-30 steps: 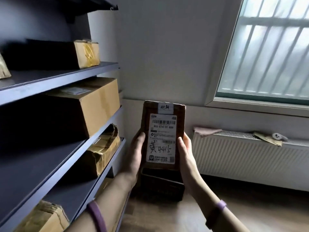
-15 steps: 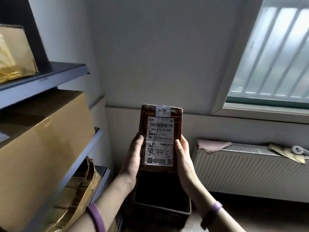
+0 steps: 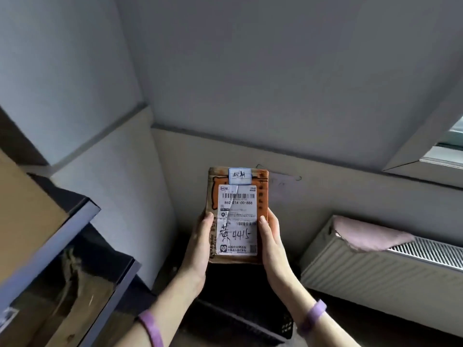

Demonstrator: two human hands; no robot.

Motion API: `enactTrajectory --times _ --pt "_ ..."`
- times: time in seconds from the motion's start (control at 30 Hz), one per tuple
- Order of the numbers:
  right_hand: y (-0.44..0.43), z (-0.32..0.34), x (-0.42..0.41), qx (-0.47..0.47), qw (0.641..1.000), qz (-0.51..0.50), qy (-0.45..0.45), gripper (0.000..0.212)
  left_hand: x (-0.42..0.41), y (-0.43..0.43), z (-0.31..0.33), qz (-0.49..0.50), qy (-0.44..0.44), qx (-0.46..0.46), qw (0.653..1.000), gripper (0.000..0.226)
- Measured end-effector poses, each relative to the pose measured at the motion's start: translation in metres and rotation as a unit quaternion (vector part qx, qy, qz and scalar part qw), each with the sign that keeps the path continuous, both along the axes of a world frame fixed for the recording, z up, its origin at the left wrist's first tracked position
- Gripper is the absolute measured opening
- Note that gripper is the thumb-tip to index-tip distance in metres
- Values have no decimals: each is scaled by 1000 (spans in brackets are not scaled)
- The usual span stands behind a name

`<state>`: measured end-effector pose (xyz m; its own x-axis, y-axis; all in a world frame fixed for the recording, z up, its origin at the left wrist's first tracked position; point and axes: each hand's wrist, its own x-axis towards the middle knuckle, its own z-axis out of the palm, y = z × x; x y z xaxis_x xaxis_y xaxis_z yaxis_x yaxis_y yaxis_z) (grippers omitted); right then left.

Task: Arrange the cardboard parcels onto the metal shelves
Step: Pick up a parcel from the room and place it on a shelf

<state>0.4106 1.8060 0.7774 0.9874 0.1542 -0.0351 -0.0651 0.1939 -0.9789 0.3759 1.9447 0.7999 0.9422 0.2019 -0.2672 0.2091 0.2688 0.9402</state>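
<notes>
Two hands were clasped on one parcel (image 3: 238, 216), which was held upright between them. Its left edge was gripped by the left hand (image 3: 200, 244) and its right edge by the right hand (image 3: 271, 241), with thumbs laid on the labelled front and fingers hidden behind. A dark crate (image 3: 240, 311) was seen directly below the grip. The shelves (image 3: 50, 247) were set left of the grip and lower, with a box (image 3: 22, 216) on the upper board. A radiator (image 3: 375, 269) draped with a pink cloth (image 3: 368, 234) was seen to the right.
</notes>
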Motion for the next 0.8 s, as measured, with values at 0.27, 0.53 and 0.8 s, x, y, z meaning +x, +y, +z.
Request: enactTrajectory --times 0.27,0.53,0.8 --pt "13 -116 56 -25 994 10 110 55 62 21 -109 19 118 -4 993 54" --pt "24 -280 80 -4 976 -12 216 57 106 41 -288 -18 202 15 979 53" --pt "14 -474 85 -10 948 -55 314 57 130 28 -502 -59 327 19 943 35"
